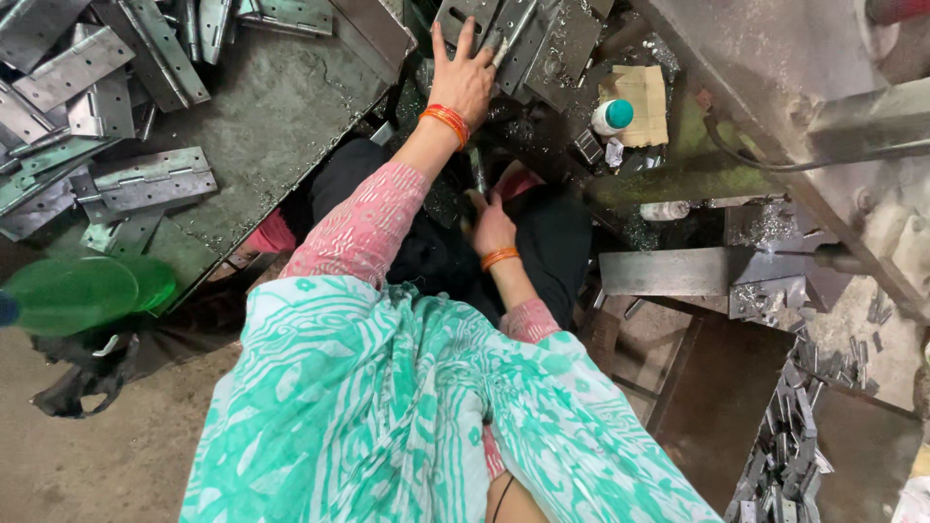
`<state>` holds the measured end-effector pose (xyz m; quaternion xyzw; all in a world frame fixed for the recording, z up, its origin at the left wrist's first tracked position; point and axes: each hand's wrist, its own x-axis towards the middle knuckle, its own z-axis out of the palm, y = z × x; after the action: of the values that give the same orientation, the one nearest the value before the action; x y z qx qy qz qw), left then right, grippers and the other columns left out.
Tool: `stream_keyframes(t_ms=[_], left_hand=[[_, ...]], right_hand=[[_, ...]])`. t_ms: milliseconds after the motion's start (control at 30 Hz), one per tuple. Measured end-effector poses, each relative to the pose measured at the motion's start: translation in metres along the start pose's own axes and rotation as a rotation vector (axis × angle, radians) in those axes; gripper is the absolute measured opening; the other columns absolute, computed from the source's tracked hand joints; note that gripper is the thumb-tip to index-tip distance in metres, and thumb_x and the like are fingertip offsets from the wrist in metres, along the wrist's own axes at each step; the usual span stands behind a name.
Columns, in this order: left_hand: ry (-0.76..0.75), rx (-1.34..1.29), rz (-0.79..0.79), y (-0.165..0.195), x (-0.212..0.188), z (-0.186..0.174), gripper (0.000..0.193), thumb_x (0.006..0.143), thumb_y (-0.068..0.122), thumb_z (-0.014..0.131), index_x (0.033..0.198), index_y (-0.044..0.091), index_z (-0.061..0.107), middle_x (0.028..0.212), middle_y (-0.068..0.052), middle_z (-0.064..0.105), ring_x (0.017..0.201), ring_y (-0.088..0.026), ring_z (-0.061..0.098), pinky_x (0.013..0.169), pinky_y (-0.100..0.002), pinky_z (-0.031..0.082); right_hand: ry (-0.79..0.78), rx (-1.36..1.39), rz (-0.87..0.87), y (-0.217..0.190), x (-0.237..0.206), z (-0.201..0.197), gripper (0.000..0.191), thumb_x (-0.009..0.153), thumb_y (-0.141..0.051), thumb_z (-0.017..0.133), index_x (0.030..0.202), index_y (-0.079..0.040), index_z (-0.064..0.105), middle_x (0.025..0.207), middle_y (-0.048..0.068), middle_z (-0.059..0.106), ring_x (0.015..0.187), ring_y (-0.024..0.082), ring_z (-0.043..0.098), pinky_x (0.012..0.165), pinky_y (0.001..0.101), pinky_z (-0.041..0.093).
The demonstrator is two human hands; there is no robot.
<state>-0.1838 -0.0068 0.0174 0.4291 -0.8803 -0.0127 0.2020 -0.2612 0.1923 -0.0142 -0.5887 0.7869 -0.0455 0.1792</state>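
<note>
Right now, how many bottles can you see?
3: a green bottle at far left, a white one with a teal cap by the cardboard, a clear one lying below it. Others may be hidden.

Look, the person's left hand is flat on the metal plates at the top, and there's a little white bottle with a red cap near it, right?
Almost. The left hand does lie on the metal plates, but the little white bottle has a teal cap, not red. The head view shows it.
</note>
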Motion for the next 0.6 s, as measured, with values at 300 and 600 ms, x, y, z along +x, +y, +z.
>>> stream_keyframes(t_ms=[300, 600], left_hand=[[-0.009, 0.021, -0.017, 0.004, -0.003, -0.006, 0.039, 0.096, 0.025, 0.057, 0.129, 0.01, 0.072, 0.146, -0.005, 0.056, 0.152, -0.038, 0.024, 0.111, -0.081, 0.006], [-0.007, 0.027, -0.068, 0.007, 0.027, -0.018, 0.036, 0.101, 0.027, 0.053, 0.122, 0.008, 0.075, 0.133, -0.005, 0.064, 0.149, -0.04, 0.028, 0.113, -0.081, 0.006]], right_hand=[[0.008, 0.075, -0.022, 0.004, -0.002, 0.011, 0.055, 0.079, -0.026, 0.078, 0.131, -0.027, 0.06, 0.138, 0.021, 0.054, 0.103, 0.045, 0.067, 0.084, 0.0529, 0.056], [-0.071, -0.052, -0.079, 0.018, 0.028, -0.04, 0.05, 0.089, -0.035, 0.074, 0.133, -0.014, 0.062, 0.123, 0.017, 0.063, 0.111, 0.041, 0.067, 0.089, 0.0524, 0.056]])
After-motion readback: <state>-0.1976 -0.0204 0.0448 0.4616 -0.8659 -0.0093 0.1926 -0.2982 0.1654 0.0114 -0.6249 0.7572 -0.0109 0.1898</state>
